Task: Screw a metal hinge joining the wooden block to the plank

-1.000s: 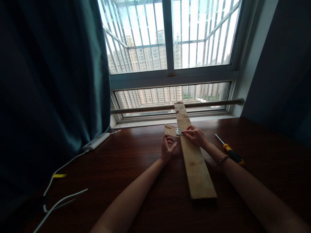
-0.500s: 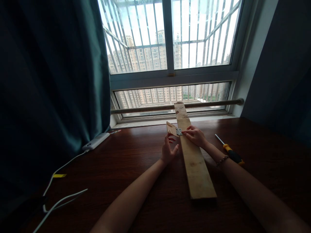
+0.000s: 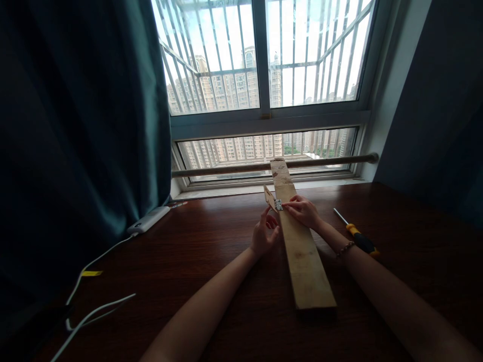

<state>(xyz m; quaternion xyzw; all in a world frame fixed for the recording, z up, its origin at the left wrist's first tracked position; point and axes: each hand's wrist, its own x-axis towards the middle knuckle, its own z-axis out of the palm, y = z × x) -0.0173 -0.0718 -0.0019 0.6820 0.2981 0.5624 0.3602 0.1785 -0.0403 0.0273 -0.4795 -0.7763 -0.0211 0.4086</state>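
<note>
A long pale wooden plank (image 3: 302, 251) lies on the dark wooden table (image 3: 188, 251), its far end toward the window. A small wooden flap (image 3: 269, 198) is joined to the plank's left edge by a small metal hinge (image 3: 278, 204) and stands tilted up. My left hand (image 3: 264, 234) touches the flap from below with curled fingers, lifting it. My right hand (image 3: 305, 211) rests on the plank beside the hinge, fingers bent and pressing down.
A yellow-handled screwdriver (image 3: 358, 236) lies right of my right forearm. A white power bank (image 3: 149, 219) with white cables (image 3: 90, 306) sits at the left by a dark teal curtain (image 3: 75, 125). A window with a rail (image 3: 320, 161) is behind the table.
The small flap has swung up on its hinge from lying flat to standing tilted, with my left hand following it rightward. My right hand and the plank have stayed put.
</note>
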